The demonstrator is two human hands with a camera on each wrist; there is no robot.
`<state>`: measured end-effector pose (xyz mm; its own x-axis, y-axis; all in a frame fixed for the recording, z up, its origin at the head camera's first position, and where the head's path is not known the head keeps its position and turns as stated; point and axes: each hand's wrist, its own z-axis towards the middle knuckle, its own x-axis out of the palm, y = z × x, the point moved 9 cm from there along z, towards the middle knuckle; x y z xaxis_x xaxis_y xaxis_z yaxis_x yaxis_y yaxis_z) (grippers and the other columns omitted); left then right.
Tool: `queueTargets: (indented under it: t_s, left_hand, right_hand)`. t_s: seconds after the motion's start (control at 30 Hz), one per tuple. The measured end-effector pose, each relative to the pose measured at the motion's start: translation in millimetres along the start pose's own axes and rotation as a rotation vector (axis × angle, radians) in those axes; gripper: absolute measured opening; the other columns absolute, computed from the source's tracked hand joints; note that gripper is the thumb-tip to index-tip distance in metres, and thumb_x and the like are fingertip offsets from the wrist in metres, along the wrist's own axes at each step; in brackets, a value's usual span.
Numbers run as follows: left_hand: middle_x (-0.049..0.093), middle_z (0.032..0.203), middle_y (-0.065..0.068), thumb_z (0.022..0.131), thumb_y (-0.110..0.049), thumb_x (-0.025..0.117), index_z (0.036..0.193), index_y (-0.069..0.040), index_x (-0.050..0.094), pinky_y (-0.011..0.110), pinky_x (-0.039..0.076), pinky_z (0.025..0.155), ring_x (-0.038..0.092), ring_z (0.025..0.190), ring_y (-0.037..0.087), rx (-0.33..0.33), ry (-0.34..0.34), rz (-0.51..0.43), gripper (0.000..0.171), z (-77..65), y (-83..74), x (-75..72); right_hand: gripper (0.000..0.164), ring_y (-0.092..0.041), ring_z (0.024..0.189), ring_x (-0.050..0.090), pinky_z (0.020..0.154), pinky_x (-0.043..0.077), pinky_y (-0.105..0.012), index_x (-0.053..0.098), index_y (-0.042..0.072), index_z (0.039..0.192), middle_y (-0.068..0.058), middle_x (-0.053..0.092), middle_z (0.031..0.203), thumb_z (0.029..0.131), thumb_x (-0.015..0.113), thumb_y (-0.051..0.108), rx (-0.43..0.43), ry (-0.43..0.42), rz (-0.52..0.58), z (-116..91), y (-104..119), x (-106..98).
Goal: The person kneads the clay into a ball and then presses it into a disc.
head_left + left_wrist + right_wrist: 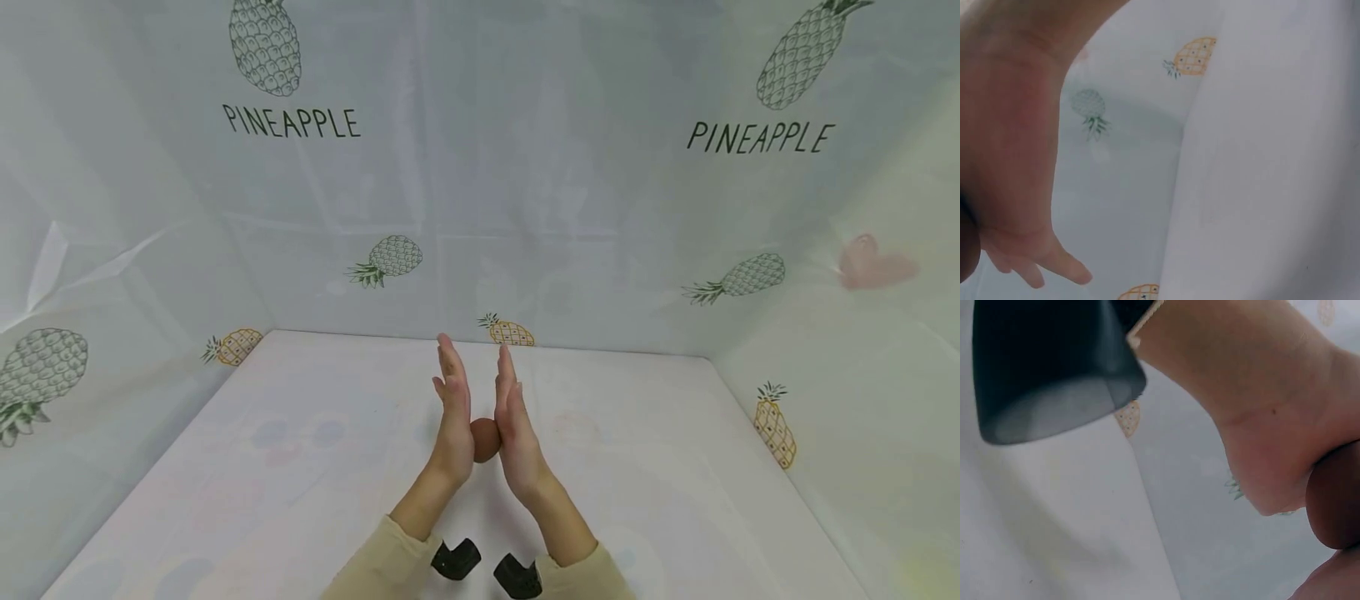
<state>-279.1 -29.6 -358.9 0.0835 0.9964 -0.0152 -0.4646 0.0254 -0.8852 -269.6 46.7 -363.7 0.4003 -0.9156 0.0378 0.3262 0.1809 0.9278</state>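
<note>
A smooth brown ball (485,440) is sandwiched between two palms over the white table. My left hand (452,417) presses it from the left, fingers straight and pointing away from me. From the other side my right hand (516,429) presses it too, its fingers also extended. Above the ball the fingertips stand apart. Only a slice of the ball (967,253) appears at the edge of the left wrist view, beside the heel of the left hand (1010,137). In the right wrist view the ball (1337,497) sits against the palm of the right hand (1272,444).
The white tabletop (300,467) spreads out around the hands. Behind it hangs a pale sheet (570,225) printed with pineapples, which also covers both sides. Black camera mounts (456,559) sit at the wrists, near the beige sleeves (382,562).
</note>
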Motion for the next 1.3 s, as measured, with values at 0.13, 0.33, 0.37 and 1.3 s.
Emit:
queueTargets:
  t_s: [0.13,0.33,0.37,1.3]
  left_hand:
    - [-0.026,0.173,-0.011,0.108,-0.067,0.005,0.167,-0.025,-0.021,0.058,-0.027,0.122,-0.028,0.159,0.015,-0.004,-0.046,0.023,0.077,2.6,4.4,-7.6]
    - [-0.026,0.174,-0.007,0.108,-0.067,0.003,0.168,-0.021,-0.019,0.061,-0.026,0.122,-0.027,0.161,0.024,-0.04,-0.076,0.07,0.079,4.9,14.4,-12.6]
    - [-0.027,0.174,-0.007,0.108,-0.067,0.003,0.168,-0.021,-0.019,0.061,-0.026,0.122,-0.027,0.161,0.024,-0.049,-0.075,0.076,0.08,4.7,15.5,-12.2]
    - [-0.027,0.173,-0.011,0.107,-0.069,-0.002,0.167,-0.029,-0.021,0.062,-0.024,0.122,-0.028,0.16,0.017,0.057,0.144,0.038,0.075,-16.5,-6.5,36.3]
  right_hand:
    - [0.07,-0.024,0.162,-0.02,0.126,-0.016,-0.062,-0.014,0.029,0.17,0.013,-0.019,0.175,0.11,0.0,0.062,-0.009,0.003,0.003,-0.7,3.4,0.7]
    - [0.07,-0.021,0.162,-0.021,0.125,-0.017,-0.063,-0.014,0.028,0.17,0.016,-0.018,0.175,0.11,0.0,0.062,-0.039,0.0,-0.01,-2.5,13.5,0.1]
    - [0.07,-0.021,0.162,-0.021,0.125,-0.017,-0.064,-0.013,0.029,0.17,0.015,-0.018,0.175,0.11,0.0,0.062,-0.044,0.0,-0.011,-2.8,15.2,-0.1]
    - [0.067,-0.018,0.162,-0.019,0.123,-0.02,-0.065,-0.012,0.03,0.17,0.02,-0.017,0.174,0.111,0.003,0.059,-0.051,-0.065,-0.02,-0.4,14.9,-22.8]
